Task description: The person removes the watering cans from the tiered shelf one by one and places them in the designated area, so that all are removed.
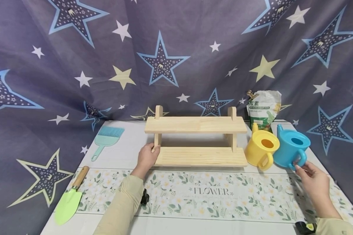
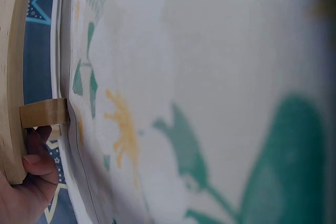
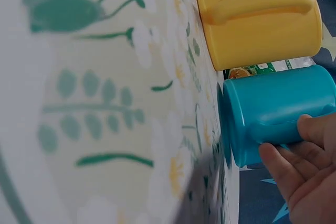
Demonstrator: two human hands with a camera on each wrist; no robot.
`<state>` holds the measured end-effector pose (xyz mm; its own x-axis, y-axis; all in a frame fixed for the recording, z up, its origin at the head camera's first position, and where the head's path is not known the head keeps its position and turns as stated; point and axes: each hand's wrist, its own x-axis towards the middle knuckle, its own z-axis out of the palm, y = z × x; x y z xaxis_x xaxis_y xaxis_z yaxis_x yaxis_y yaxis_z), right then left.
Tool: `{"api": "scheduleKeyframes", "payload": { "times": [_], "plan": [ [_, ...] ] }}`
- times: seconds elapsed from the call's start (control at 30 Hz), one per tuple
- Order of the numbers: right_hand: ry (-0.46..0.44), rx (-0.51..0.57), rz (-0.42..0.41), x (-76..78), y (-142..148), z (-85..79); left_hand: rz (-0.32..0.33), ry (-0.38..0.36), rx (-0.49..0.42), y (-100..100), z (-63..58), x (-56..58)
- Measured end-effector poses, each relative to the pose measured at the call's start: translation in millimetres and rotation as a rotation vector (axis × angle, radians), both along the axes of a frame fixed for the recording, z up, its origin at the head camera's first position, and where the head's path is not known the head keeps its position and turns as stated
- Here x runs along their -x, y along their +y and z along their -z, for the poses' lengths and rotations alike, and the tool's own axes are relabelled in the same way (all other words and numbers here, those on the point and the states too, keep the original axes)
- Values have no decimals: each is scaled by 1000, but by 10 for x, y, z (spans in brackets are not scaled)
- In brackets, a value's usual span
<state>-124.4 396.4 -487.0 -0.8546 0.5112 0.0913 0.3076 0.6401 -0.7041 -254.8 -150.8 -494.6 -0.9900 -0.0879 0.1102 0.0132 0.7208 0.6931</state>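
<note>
A two-tier wooden shelf (image 1: 197,156) stands at the middle of the table. My left hand (image 1: 147,159) grips the left end of its lower board, by the upright; the left wrist view shows curled fingers (image 2: 39,163) against the wood. On the right, a blue watering can (image 1: 288,148) stands upright, its handle toward me. My right hand (image 1: 314,182) holds that handle, with thumb and fingers around its lower part in the right wrist view. A yellow watering can (image 1: 254,151) stands between the blue can and the shelf.
Behind the cans is a white and green bag (image 1: 263,109) closed with a clip. At left lie a teal dustpan-shaped brush (image 1: 106,140) and a green trowel (image 1: 67,204) with a wooden handle. A floral runner (image 1: 206,199) crosses the table; a starry curtain (image 1: 176,94) hangs behind.
</note>
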Motion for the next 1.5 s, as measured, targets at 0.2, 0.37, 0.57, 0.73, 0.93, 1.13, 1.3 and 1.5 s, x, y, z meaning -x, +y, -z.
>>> {"api": "scheduleKeyframes", "payload": {
  "times": [0.2,0.37,0.57,0.73,0.93,1.13,1.3,1.5],
  "plan": [
    [-66,34,-4,5,-2,17,6,4,12,-3,5,0],
    [-108,19,-19,-5,2,16,9,-8,12,4,-3,-2],
    [-109,-15,-19,-22,2,5,13,-21,0,12,-10,-5],
    [-108,-53,-9,-92,-13,-24,18,-38,6,12,-15,-10],
    [-93,-125,-4,-213,-81,-154,25,-35,36,2,-47,-3],
    [-147,-175,22,-281,-219,-287,30,-26,81,-28,-86,-25],
    [-117,-200,1,-343,-319,-355,61,-17,111,-66,-99,-68],
    [-5,-222,-68,-406,-418,-411,108,0,171,-143,-134,-189]
  ]
}}
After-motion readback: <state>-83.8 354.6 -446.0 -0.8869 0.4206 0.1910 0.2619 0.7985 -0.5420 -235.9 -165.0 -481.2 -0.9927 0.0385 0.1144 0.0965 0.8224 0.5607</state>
